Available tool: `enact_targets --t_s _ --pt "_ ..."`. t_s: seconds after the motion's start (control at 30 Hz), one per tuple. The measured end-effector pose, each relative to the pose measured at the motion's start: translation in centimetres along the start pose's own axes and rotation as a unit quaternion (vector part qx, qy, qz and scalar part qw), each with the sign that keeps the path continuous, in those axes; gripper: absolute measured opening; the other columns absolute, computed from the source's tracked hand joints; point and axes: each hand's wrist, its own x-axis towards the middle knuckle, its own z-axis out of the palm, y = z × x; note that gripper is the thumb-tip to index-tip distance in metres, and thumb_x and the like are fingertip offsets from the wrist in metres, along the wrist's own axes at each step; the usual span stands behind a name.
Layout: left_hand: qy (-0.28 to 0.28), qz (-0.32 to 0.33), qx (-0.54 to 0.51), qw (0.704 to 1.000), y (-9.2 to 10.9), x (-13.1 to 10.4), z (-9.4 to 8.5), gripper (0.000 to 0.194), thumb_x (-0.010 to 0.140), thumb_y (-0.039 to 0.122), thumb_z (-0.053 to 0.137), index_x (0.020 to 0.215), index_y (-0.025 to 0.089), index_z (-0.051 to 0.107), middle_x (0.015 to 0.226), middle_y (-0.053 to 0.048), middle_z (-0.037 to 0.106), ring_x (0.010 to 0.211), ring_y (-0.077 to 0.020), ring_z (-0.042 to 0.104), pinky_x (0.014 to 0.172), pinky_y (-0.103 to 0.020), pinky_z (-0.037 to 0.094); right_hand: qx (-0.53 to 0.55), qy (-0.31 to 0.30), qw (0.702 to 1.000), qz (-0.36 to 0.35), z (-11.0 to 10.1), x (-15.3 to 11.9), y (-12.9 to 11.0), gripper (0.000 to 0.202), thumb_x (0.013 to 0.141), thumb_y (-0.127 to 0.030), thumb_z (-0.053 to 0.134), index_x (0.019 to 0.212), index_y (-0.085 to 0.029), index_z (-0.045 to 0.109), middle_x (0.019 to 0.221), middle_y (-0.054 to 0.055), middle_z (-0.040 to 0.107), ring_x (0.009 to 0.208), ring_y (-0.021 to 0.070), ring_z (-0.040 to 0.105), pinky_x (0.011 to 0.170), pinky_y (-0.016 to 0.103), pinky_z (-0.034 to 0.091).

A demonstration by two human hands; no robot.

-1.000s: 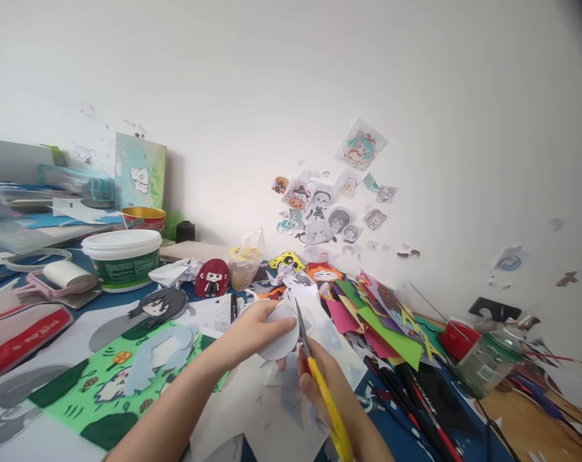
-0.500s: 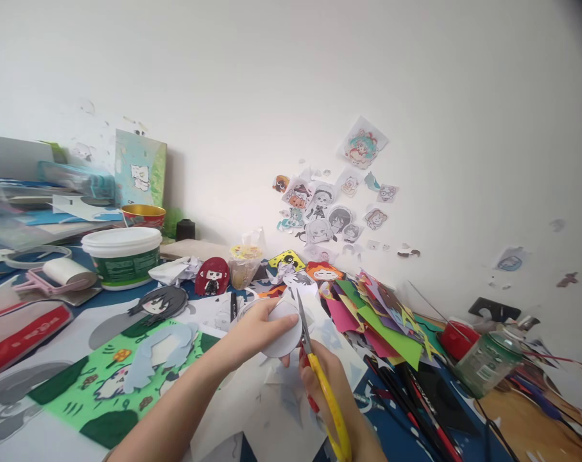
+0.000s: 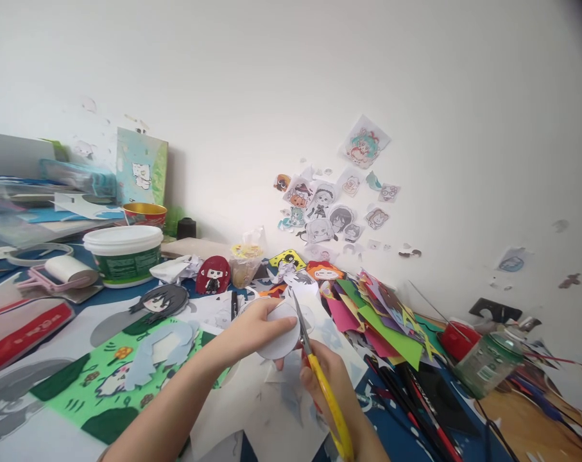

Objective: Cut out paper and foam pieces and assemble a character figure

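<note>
Between the thumb and fingers of my left hand point(image 3: 266, 326) is a round white paper piece point(image 3: 276, 346), held above the white sheets. My right hand point(image 3: 326, 372) grips a pair of scissors point(image 3: 326, 391) with yellow and red handles. The scissor blades point up and away, lying along the paper piece's right edge. Whether the blades are cutting into it, I cannot tell. Left of my forearm lies a green painted sheet point(image 3: 93, 385) with pale blue paper cut-outs on it. A black-haired cut-out head point(image 3: 160, 301) rests just beyond that sheet.
Coloured paper sheets point(image 3: 377, 314) are piled to the right, with pens point(image 3: 416, 398) in front of them. A glass jar point(image 3: 493, 359) stands further right. On the left are a white-lidded tub point(image 3: 123, 256) and a red pouch point(image 3: 25, 330). Drawings point(image 3: 341, 218) hang on the wall.
My left hand and the paper piece have shifted very slightly left. The scissors stay beside the paper's edge, their blades looking a little more parted.
</note>
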Motion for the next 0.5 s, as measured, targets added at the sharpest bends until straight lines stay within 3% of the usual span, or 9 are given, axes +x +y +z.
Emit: enact_targets --t_s 0.13,0.3,0.5 --pt "-0.006 0.005 -0.003 1.0 -0.2 0.0 -0.1 0.033 0.074 0.049 0.05 0.084 0.018 0.052 0.078 -0.005 0.067 0.05 -0.0161 0.061 0.04 -0.022 0.04 -0.008 -0.005 1.0 0.006 -0.2 0.0 0.2 0.055 0.073 -0.064 0.051 0.097 -0.015 0.059 0.07 0.002 0.049 0.064 0.0151 0.045 0.057 0.025 0.042" --pt "-0.005 -0.006 0.021 1.0 -0.7 0.0 -0.2 0.031 0.072 0.048 0.052 0.082 0.019 0.053 0.069 -0.001 0.065 0.043 -0.0147 0.058 0.037 -0.022 0.038 0.003 -0.032 0.999 0.003 -0.2 0.1 -1.0 0.056 0.072 -0.061 0.055 0.104 -0.016 0.058 0.078 0.003 0.054 0.072 0.0175 0.05 0.07 0.029 0.046" --pt "-0.005 -0.016 0.014 1.0 -0.3 -0.2 -0.4 0.027 0.071 0.045 0.055 0.076 0.019 0.052 0.064 0.0 0.064 0.041 -0.0138 0.057 0.035 -0.02 0.036 0.028 -0.041 0.999 0.019 -0.2 0.0 -0.9 0.057 0.07 -0.062 0.057 0.102 -0.015 0.06 0.075 0.003 0.056 0.07 0.0177 0.051 0.066 0.028 0.046"
